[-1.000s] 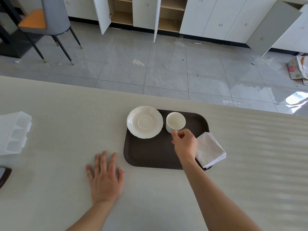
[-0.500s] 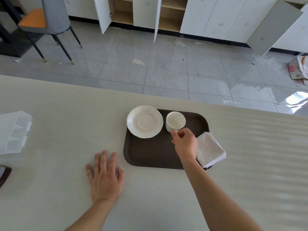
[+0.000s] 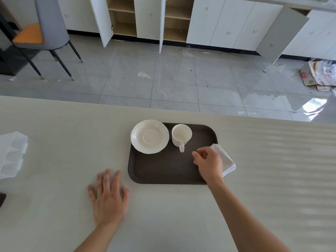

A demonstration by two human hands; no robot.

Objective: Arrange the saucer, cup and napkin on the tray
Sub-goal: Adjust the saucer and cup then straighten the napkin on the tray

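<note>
A dark brown tray [image 3: 163, 170] lies on the pale table. A white saucer [image 3: 149, 136] rests on its far left corner, overhanging the rim. To the right of the saucer a white cup [image 3: 181, 134] stands upright on the tray, with its handle pointing toward me. A folded white napkin [image 3: 226, 160] lies over the tray's right edge. My right hand [image 3: 209, 163] hovers over the tray's right part, just left of the napkin, fingers loosely curled and holding nothing. My left hand [image 3: 108, 197] lies flat on the table, left of the tray.
A clear plastic organiser box [image 3: 11, 154] sits at the table's left edge, and a dark object [image 3: 2, 199] pokes in below it. Beyond the table's far edge are the tiled floor, a grey chair [image 3: 49, 28] and white cabinets with open doors.
My right hand has let go of the cup's handle and drawn back to the right, toward the napkin. The cup stays standing on the tray. My left hand has not moved.
</note>
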